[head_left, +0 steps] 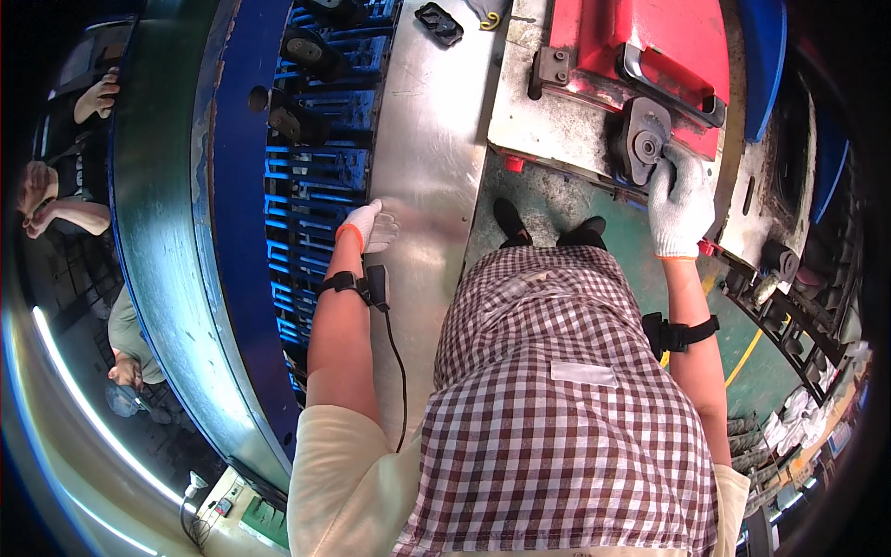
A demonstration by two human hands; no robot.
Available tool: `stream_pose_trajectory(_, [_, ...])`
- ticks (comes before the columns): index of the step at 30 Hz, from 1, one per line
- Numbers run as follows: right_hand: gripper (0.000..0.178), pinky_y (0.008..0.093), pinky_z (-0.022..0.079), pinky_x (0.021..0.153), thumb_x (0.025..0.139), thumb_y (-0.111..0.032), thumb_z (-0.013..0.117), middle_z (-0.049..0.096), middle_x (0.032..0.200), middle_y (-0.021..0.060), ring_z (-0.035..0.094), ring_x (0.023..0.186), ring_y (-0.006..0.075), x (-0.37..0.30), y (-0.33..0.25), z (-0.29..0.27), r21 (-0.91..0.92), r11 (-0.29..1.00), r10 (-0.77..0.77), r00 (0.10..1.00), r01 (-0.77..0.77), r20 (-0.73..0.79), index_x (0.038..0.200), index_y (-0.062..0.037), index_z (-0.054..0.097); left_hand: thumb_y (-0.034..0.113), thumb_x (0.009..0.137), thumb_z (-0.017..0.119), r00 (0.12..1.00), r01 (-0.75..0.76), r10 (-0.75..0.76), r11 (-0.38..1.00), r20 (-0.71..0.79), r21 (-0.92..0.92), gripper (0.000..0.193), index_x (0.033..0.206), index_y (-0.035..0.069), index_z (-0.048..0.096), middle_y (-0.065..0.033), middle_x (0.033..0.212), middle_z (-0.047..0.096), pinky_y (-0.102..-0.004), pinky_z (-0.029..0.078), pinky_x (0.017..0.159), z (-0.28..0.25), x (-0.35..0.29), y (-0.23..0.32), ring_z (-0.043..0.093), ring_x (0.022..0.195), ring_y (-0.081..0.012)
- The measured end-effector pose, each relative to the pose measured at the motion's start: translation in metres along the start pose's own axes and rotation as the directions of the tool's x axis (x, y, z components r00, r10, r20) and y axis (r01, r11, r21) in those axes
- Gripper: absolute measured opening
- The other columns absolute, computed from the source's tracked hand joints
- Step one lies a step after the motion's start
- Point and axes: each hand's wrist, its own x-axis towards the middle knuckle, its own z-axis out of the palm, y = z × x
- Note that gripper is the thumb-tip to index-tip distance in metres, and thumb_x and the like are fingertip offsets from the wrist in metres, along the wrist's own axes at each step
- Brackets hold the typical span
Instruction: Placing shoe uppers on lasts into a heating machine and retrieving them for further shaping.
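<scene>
My left hand, in a white knit glove with an orange cuff, is over the near edge of a long metal worktop, beside the blue slatted rack. Its fingers are apart, slightly blurred, and hold nothing. My right hand, gloved the same way, is at the lower edge of a dark grey, sole-shaped part with a round raised centre. The thumb lies against that part and the other fingertips are partly hidden. This part rests at the front edge of a worn machine plate, below a red housing.
Several dark sole-like pieces sit on the blue rack, and a black moulded piece lies on the far worktop. A dark handle crosses the red housing. Two other people are at left, beyond the green belt. A cart rack stands right.
</scene>
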Motion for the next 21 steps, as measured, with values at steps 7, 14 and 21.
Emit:
stream_pose_trajectory(7, [0.016,0.0420,0.055,0.085,0.089,-0.011,0.071,0.075,0.102,0.0094,0.071,0.095,0.0312,0.000,-0.001,-0.001,0.017,1.000,0.014,1.000,-0.013,-0.012,0.105,-0.0113,0.073,0.054,0.107,0.047,0.998,-0.045,0.050,0.993,0.038,-0.105,0.048,0.111,0.012,0.071,-0.0123,0.114,0.077,-0.0495,0.054,0.098,-0.001,-0.001,-0.008,0.074,0.105,-0.0310])
stream_pose_trajectory(14, [0.016,0.0416,0.055,0.084,0.089,-0.010,0.071,0.074,0.101,0.0092,0.071,0.093,0.0312,0.002,-0.004,-0.003,-0.003,1.000,-0.005,1.000,0.005,-0.012,0.105,-0.0116,0.073,0.053,0.108,0.046,0.994,-0.031,0.045,0.989,0.095,-0.145,0.046,0.112,0.014,0.070,-0.0125,0.115,0.077,-0.0504,0.053,0.100,-0.006,0.005,-0.012,0.073,0.108,-0.0307])
stream_pose_trajectory(21, [0.017,0.0425,0.055,0.084,0.089,-0.010,0.071,0.074,0.101,0.0102,0.071,0.093,0.0317,0.002,-0.003,-0.001,0.003,1.000,-0.005,1.000,0.005,-0.022,0.105,-0.0117,0.073,0.054,0.107,0.046,0.999,-0.026,0.028,0.994,0.017,-0.110,0.048,0.111,0.013,0.071,-0.0109,0.115,0.077,-0.0505,0.051,0.101,0.005,-0.003,-0.007,0.073,0.110,-0.0306])
